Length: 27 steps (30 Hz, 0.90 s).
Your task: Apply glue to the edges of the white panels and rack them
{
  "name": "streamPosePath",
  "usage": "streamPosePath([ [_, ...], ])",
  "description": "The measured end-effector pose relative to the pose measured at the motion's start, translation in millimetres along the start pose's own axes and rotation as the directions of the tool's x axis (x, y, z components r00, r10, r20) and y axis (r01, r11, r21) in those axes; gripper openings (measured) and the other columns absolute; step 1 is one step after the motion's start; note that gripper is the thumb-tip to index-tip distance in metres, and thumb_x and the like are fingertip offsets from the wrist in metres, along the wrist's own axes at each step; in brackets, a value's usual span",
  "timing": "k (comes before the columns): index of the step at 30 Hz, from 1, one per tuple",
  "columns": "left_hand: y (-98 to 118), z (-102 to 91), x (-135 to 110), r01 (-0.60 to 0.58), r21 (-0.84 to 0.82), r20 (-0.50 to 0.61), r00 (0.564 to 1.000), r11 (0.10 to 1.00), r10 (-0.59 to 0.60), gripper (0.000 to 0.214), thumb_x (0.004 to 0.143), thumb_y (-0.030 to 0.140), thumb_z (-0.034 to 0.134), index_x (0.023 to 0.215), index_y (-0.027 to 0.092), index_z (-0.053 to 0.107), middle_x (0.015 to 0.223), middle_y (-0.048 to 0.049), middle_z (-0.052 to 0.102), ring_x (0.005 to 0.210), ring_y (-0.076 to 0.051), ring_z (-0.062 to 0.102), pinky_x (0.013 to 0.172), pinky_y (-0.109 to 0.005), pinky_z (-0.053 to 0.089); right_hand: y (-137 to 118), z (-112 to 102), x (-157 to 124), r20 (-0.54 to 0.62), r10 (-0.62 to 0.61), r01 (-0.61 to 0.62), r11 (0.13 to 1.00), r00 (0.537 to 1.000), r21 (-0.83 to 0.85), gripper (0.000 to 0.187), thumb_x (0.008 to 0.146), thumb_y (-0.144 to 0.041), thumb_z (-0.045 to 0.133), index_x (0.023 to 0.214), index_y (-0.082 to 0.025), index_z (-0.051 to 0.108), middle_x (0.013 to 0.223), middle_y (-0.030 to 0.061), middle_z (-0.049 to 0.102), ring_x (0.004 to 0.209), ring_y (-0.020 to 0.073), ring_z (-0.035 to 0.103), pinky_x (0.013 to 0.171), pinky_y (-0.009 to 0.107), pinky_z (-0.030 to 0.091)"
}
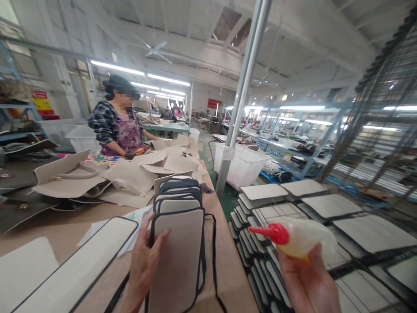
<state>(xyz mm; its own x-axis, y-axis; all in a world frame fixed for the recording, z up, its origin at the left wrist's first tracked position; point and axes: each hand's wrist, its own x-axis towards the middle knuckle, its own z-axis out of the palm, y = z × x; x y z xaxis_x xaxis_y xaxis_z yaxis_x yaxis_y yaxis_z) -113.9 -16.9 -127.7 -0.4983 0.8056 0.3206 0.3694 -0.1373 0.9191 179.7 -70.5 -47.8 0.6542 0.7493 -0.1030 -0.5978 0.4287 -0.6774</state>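
R hand (306, 278) wraps red-nozzle squeeze bottle (309, 237), grip part-hidden; L hand (145, 256) pinches black-edged panel stack (179, 252), far side unseen; aisle (207, 151) beyond tbl edge (230, 252).

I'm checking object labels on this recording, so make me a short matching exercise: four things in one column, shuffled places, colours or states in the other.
1. bottle
2. panel stack
3. long panel
4. apron

A. lying flat on the table
B. purple, patterned
C. held in the right hand
D. touched by the left hand

Pairs: 1-C, 2-D, 3-A, 4-B
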Motion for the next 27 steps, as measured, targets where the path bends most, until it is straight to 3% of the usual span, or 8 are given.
streamPosePath([
  [3, 10.1, 0.8, -28.4, 0.189, 0.063, -0.059, 0.981, 0.980, -0.185, 0.042, 0.074, 0.049, 0.052, 0.101, 0.019, 0.063, 0.101, -0.0090, 0.069, 0.101, -0.029, 0.062, 0.091, -0.041, 0.046, -9.2, 6.2, 3.1, 0.067, -0.025, 0.026, 1.000, 0.997, -0.016, 0.047, 0.062, -0.045, 0.080, 0.102, -0.025, 0.067, 0.105, 0.0019, 0.068, 0.106, 0.0199, 0.061, 0.094, 0.031, 0.046],
  [5, 28.7, 3.8, -30.7, 0.104, -0.004, 0.152, 0.983, 0.995, -0.102, 0.040, 0.070, 0.044, 0.057, 0.100, 0.019, 0.066, 0.107, -0.0072, 0.070, 0.106, -0.029, 0.060, 0.094, -0.037, 0.044, -16.8, 14.2, 5.1, 0.137, -0.053, 0.056, 0.998, 0.989, -0.017, 0.050, 0.058, -0.046, 0.083, 0.101, -0.025, 0.068, 0.105, 0.0016, 0.068, 0.108, 0.0211, 0.060, 0.095, 0.033, 0.046],
  [6, 40.8, 5.8, -27.8, 0.052, -0.057, 0.328, 0.944, 0.997, -0.030, 0.038, 0.068, 0.039, 0.060, 0.100, 0.020, 0.068, 0.108, -0.0052, 0.070, 0.107, -0.028, 0.060, 0.094, -0.034, 0.044, -20.6, 18.7, 6.1, 0.169, -0.070, 0.073, 0.997, 0.983, -0.011, 0.052, 0.056, -0.046, 0.083, 0.100, -0.025, 0.068, 0.104, 0.0015, 0.068, 0.108, 0.0215, 0.059, 0.096, 0.033, 0.046],
  [9, 81.0, 10.4, -14.5, 0.006, -0.138, 0.759, 0.644, 0.990, 0.102, 0.029, 0.069, 0.026, 0.064, 0.096, 0.019, 0.073, 0.096, -0.0004, 0.073, 0.095, -0.023, 0.064, 0.083, -0.027, 0.046, -29.9, 29.5, 8.7, 0.250, -0.100, 0.108, 0.994, 0.963, -0.017, 0.053, 0.056, -0.046, 0.084, 0.101, -0.023, 0.068, 0.106, 0.0023, 0.068, 0.109, 0.0221, 0.059, 0.097, 0.035, 0.045],
  [12, 115.9, 9.7, -9.3, 0.006, -0.108, 0.917, 0.387, 0.994, 0.098, 0.023, 0.071, 0.021, 0.064, 0.090, 0.016, 0.076, 0.080, 0.0027, 0.071, 0.078, -0.019, 0.063, 0.069, -0.021, 0.045, -35.0, 31.2, 10.1, 0.316, -0.096, 0.118, 0.992, 0.944, -0.050, 0.053, 0.058, -0.045, 0.083, 0.104, -0.023, 0.068, 0.109, 0.0035, 0.067, 0.106, 0.0218, 0.061, 0.096, 0.035, 0.046],
  [17, 150.9, 5.6, -15.0, -0.073, -0.078, 0.980, 0.177, 0.994, 0.090, 0.023, 0.069, 0.012, 0.064, 0.087, 0.017, 0.077, 0.066, 0.0060, 0.063, 0.063, -0.013, 0.054, 0.058, -0.017, 0.037, -41.0, 20.8, 7.1, 0.347, -0.072, 0.106, 0.991, 0.935, -0.081, 0.053, 0.056, -0.043, 0.084, 0.102, -0.023, 0.068, 0.104, 0.0042, 0.069, 0.095, 0.0211, 0.065, 0.082, 0.030, 0.054],
  [23, 171.2, 6.9, -9.5, -0.180, -0.123, 0.986, -0.137, 0.976, 0.099, 0.022, 0.070, 0.021, 0.073, 0.089, 0.010, 0.074, 0.067, 0.0042, 0.062, 0.063, -0.009, 0.050, 0.058, -0.013, 0.038, -51.7, 5.4, 7.2, 0.398, -0.005, 0.074, 0.985, 0.918, -0.158, 0.044, 0.056, -0.044, 0.084, 0.094, -0.025, 0.070, 0.099, 0.0051, 0.070, 0.088, 0.0211, 0.067, 0.075, 0.028, 0.056],
  [27, 179.0, 7.8, -5.4, -0.236, -0.157, 0.963, -0.251, 0.959, 0.096, 0.037, 0.073, 0.030, 0.073, 0.099, 0.005, 0.071, 0.074, -0.0003, 0.066, 0.068, -0.012, 0.055, 0.062, -0.014, 0.041, -54.8, -1.4, 8.1, 0.380, 0.061, 0.028, 0.974, 0.923, -0.225, 0.047, 0.057, -0.047, 0.081, 0.098, -0.026, 0.070, 0.108, 0.0058, 0.068, 0.095, 0.0245, 0.066, 0.080, 0.033, 0.056],
])
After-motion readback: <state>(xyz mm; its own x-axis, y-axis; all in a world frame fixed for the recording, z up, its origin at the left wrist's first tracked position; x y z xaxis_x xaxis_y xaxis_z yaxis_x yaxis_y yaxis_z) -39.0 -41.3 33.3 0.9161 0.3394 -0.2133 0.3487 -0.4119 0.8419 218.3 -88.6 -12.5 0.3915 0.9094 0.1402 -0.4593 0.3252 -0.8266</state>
